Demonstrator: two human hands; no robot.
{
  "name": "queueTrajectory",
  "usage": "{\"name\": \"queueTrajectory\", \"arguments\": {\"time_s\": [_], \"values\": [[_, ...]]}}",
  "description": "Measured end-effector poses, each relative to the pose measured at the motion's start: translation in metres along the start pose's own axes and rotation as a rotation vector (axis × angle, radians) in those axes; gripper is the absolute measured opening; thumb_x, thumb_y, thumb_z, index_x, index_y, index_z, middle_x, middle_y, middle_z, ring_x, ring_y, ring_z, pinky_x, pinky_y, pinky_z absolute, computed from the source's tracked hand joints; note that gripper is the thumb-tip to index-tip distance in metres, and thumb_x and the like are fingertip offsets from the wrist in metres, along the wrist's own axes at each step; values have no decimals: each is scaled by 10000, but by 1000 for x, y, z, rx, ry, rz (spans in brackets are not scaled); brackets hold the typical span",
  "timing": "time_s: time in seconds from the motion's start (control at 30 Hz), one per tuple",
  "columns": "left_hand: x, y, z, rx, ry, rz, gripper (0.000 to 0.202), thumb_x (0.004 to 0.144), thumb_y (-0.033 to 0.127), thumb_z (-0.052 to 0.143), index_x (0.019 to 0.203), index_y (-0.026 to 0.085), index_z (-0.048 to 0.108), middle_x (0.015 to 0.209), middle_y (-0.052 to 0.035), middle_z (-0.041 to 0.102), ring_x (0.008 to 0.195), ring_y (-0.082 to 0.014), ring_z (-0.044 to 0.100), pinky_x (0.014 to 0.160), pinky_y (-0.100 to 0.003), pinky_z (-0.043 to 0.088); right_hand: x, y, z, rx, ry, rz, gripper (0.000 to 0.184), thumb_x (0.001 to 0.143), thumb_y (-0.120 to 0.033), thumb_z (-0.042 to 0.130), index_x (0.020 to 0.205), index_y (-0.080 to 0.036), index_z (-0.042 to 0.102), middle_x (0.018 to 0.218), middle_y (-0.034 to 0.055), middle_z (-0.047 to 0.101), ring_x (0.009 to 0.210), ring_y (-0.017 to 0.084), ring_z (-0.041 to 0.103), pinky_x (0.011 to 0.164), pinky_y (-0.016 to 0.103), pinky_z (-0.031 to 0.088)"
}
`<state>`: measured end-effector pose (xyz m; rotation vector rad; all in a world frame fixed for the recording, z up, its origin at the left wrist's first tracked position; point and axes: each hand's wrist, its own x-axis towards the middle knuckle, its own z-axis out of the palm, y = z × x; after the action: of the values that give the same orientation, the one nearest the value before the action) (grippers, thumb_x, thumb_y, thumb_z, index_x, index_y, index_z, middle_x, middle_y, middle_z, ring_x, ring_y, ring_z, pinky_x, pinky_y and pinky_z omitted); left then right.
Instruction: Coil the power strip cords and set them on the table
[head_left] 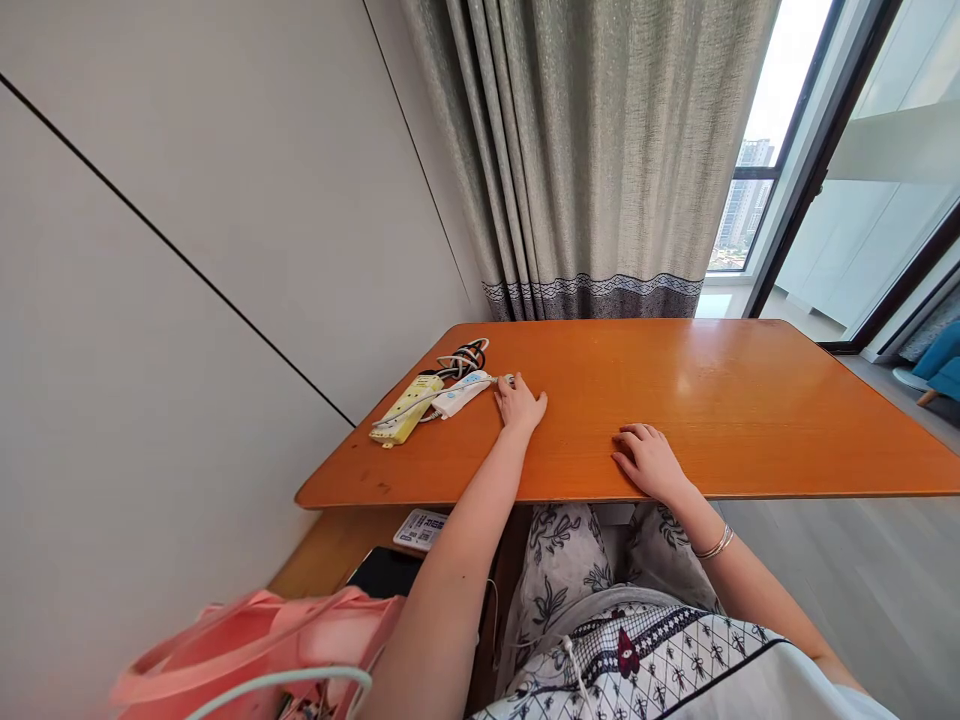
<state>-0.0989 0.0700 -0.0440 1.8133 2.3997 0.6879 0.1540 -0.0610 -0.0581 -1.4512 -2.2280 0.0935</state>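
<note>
My left hand [519,403] reaches across the orange wooden table [720,400], fingers stretched toward a white power strip [463,392] and touching its end or cord. Beside that strip lies a yellow power strip [406,409], with a coil of black and white cables [463,357] behind both. My right hand [646,457] rests on the table near its front edge, fingers loosely curled and holding nothing. A thin bracelet [713,546] circles my right wrist.
A white wall runs along the left, and grey curtains [592,150] hang behind the table. Under the table's left end sit a bench with a black device [386,570], a white card [420,528] and a pink bag [255,645]. A glass door stands at the right.
</note>
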Motion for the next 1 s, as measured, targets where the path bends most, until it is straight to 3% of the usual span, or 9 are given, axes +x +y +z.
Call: {"name": "queueTrajectory", "arguments": {"time_s": [0.1, 0.27, 0.4, 0.6, 0.73, 0.9, 1.0], "values": [[11, -11, -4, -26, 10, 24, 666, 870, 359, 527, 1444, 47, 398, 1524, -247, 364, 1435, -319, 365, 1194, -420, 260, 0, 0, -1, 3, -3, -1, 280, 954, -318, 554, 1193, -215, 658, 1283, 111, 623, 1203, 276, 539, 1035, 437, 419], [17, -17, -3, 30, -34, 264, 482, 878, 282, 494, 1331, 134, 564, 1541, -130, 429, 1513, -274, 212, 1244, -435, 151, 0, 0, -1, 1, -12, 5, 291, 954, -326, 556, 1201, -208, 656, 1292, 112, 623, 1208, 277, 536, 1042, 439, 413], [16, -16, 0, -62, -42, 352, 392, 869, 226, 487, 1229, 172, 634, 1526, -94, 457, 1439, -247, 375, 1205, -370, 290, 0, -1, -1, 4, -12, 4, 291, 952, -320, 561, 1202, -205, 657, 1290, 116, 626, 1215, 272, 535, 1046, 436, 413], [15, -19, 1, -274, 63, 390, 352, 847, 150, 496, 1179, 172, 611, 1373, -118, 576, 1265, -247, 558, 1098, -376, 435, -1, -3, -3, -9, -16, 4, 295, 954, -316, 564, 1209, -195, 650, 1295, 116, 622, 1207, 266, 541, 1043, 425, 416], [15, -19, 2, -355, 102, 372, 391, 833, 122, 512, 1219, 164, 558, 1258, -130, 612, 1041, -234, 658, 917, -370, 530, -1, -4, -4, -19, -15, 3, 291, 954, -313, 568, 1207, -196, 651, 1292, 119, 623, 1205, 263, 544, 1039, 422, 420], [12, -19, 1, -334, 121, 327, 415, 840, 145, 533, 1253, 182, 524, 1246, -113, 601, 845, -202, 657, 804, -358, 520, -1, -4, -4, 0, -17, 8, 288, 955, -317, 567, 1199, -193, 656, 1298, 114, 622, 1207, 274, 538, 1044, 426, 413], [11, -18, -1, -326, 152, 311, 458, 842, 147, 537, 1295, 193, 489, 1183, -95, 615, 876, -209, 647, 799, -346, 496, -1, -3, -3, 7, -16, 10, 293, 954, -317, 566, 1203, -192, 653, 1301, 111, 620, 1212, 275, 533, 1045, 426, 408]]}}
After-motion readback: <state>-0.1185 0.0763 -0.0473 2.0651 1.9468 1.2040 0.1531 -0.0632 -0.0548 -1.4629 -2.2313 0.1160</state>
